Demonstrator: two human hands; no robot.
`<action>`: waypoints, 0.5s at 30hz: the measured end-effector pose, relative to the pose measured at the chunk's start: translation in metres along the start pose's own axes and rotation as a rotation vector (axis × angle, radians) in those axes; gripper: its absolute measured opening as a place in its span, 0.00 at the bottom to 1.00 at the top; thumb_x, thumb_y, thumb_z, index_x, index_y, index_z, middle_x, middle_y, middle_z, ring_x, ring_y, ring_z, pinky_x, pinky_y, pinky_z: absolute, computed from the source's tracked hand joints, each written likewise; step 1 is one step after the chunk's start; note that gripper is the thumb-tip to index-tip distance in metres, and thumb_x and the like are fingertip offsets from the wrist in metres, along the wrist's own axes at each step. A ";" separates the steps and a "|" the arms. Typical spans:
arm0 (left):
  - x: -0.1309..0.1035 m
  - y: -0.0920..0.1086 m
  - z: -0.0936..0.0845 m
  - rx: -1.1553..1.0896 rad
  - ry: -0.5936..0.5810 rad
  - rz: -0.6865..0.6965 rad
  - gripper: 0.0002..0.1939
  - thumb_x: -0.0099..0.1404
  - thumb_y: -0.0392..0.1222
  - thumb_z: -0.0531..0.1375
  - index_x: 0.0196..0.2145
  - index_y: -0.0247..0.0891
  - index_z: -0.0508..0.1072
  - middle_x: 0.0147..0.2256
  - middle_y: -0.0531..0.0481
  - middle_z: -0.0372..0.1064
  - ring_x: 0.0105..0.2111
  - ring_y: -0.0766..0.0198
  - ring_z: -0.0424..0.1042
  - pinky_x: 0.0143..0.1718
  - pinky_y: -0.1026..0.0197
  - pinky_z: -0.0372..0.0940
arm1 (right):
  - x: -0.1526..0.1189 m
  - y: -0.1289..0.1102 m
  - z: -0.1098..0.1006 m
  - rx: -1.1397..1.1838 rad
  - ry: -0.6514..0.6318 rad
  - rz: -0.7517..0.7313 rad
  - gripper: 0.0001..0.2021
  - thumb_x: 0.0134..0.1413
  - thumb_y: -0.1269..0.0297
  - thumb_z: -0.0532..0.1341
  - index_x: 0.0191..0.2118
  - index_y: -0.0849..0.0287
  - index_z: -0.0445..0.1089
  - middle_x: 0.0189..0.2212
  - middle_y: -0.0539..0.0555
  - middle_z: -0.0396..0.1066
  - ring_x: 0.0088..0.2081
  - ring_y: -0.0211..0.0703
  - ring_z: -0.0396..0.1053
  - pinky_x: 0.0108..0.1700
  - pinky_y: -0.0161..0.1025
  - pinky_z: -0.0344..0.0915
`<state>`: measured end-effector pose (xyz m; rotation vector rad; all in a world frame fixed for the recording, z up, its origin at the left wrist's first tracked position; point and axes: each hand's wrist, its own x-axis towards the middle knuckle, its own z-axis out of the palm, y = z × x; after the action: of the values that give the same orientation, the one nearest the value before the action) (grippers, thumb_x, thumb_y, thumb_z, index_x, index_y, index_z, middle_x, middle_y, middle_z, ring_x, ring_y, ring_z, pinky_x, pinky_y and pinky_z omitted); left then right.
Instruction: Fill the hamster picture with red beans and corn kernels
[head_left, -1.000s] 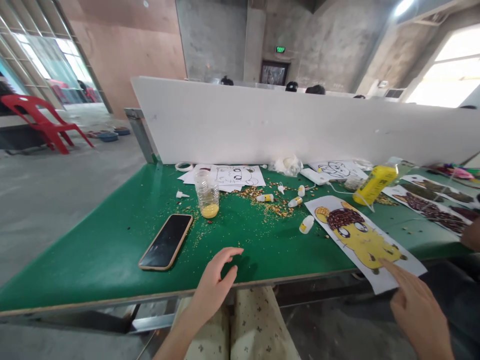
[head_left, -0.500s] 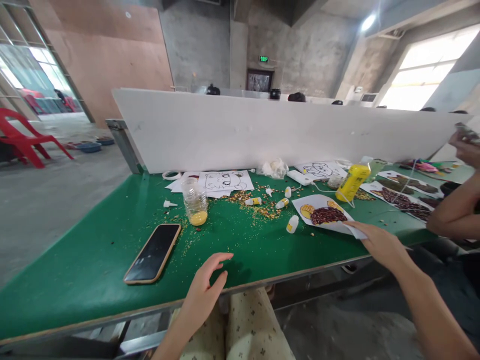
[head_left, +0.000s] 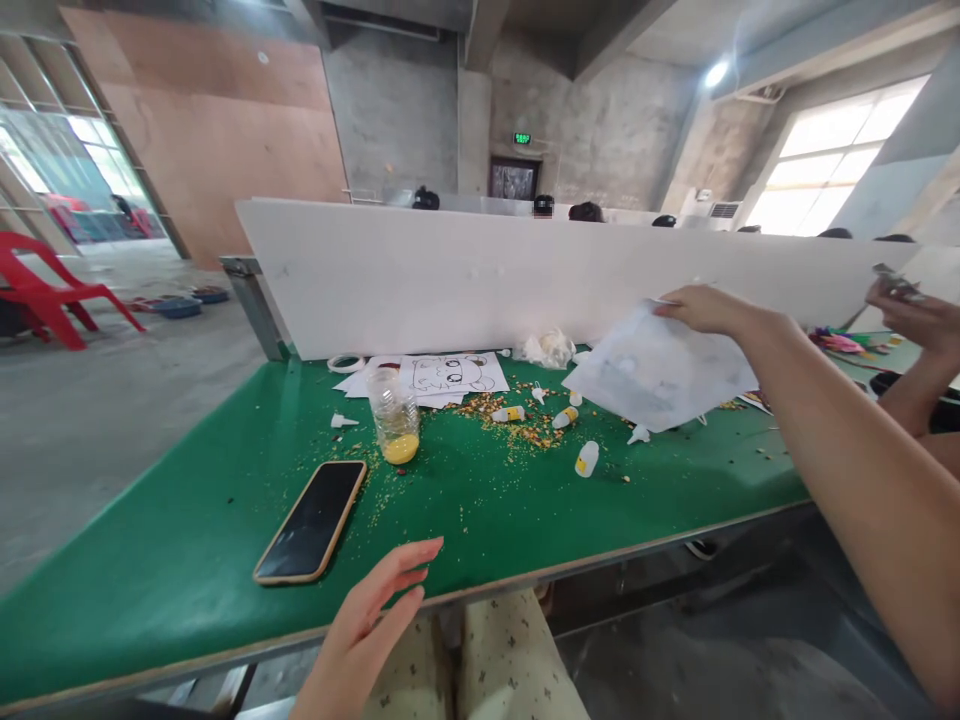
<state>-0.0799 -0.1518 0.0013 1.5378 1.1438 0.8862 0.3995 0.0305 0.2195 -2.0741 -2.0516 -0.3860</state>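
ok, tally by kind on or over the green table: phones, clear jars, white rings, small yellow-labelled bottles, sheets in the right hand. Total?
Phone: 1
Clear jar: 1
White ring: 1
Small bottles: 4, one partly hidden
Sheet in right hand: 1
Total: 8

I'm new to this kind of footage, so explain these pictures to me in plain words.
No machine here: a person is working bare-handed. One head-worn camera, looking forward and down, took every picture. The right hand holds up a sheet of paper by its upper edge. The left hand is empty, near the front edge of the green tabletop. On it are a phone, small white bottles, paper drawings, scattered grains and a clear bottle with something yellow at the bottom.
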 end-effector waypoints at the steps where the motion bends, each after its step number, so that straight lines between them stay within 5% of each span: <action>1: -0.003 -0.002 -0.004 -0.009 0.011 0.007 0.19 0.63 0.52 0.54 0.50 0.46 0.70 0.55 0.48 0.64 0.53 0.53 0.65 0.55 0.53 0.61 | 0.007 -0.010 -0.008 -0.012 0.004 0.000 0.13 0.57 0.63 0.56 0.34 0.68 0.74 0.35 0.61 0.75 0.34 0.39 0.71 0.41 0.40 0.62; 5: -0.013 -0.010 -0.014 -0.062 0.061 0.023 0.20 0.63 0.52 0.55 0.51 0.46 0.69 0.54 0.47 0.65 0.54 0.53 0.64 0.54 0.55 0.62 | 0.013 -0.067 -0.031 -0.061 0.062 -0.025 0.13 0.60 0.62 0.54 0.36 0.64 0.73 0.39 0.62 0.73 0.36 0.41 0.69 0.42 0.43 0.61; 9: -0.023 -0.014 -0.017 -0.126 0.133 0.015 0.21 0.63 0.52 0.56 0.52 0.46 0.67 0.53 0.47 0.67 0.54 0.53 0.65 0.53 0.57 0.63 | -0.018 -0.142 -0.037 -0.119 0.117 -0.030 0.12 0.58 0.71 0.52 0.42 0.61 0.72 0.41 0.60 0.73 0.39 0.45 0.70 0.39 0.42 0.60; 12: -0.026 -0.013 -0.017 -0.189 0.207 0.006 0.24 0.62 0.55 0.56 0.53 0.47 0.66 0.52 0.45 0.68 0.53 0.51 0.66 0.52 0.55 0.64 | -0.063 -0.196 -0.023 -0.155 0.094 -0.050 0.15 0.54 0.75 0.52 0.44 0.58 0.70 0.34 0.58 0.74 0.35 0.46 0.71 0.35 0.40 0.60; 15: -0.025 -0.011 -0.017 -0.259 0.252 -0.021 0.27 0.61 0.55 0.56 0.56 0.46 0.62 0.49 0.43 0.71 0.50 0.49 0.69 0.50 0.51 0.65 | -0.121 -0.240 0.012 -0.175 0.018 -0.121 0.14 0.55 0.76 0.52 0.43 0.56 0.70 0.29 0.55 0.75 0.30 0.46 0.72 0.30 0.37 0.61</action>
<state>-0.1057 -0.1701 -0.0050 1.2252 1.1677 1.1900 0.1597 -0.0757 0.1589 -2.0362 -2.2114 -0.6221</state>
